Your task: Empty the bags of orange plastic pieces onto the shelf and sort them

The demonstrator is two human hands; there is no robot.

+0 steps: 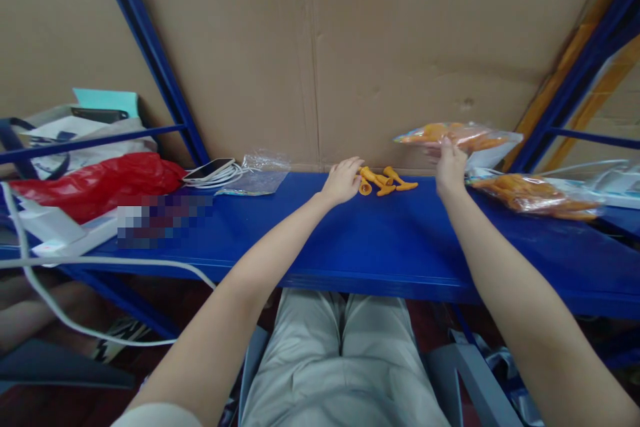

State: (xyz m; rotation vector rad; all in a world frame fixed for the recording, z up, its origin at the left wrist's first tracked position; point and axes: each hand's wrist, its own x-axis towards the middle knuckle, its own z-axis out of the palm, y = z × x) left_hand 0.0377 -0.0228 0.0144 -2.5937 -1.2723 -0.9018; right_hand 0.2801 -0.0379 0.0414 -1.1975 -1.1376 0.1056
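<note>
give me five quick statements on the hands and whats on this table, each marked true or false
1. The right hand holds a clear bag of orange pieces. True.
2. The left hand holds the red plastic. False: it is by the loose orange pieces; the red plastic lies farther left.
3. A second filled bag lies to the right of the right hand. True.
4. The loose orange pieces lie on a white table. False: the table is blue.
5. Cardboard stands behind the table. True.
</note>
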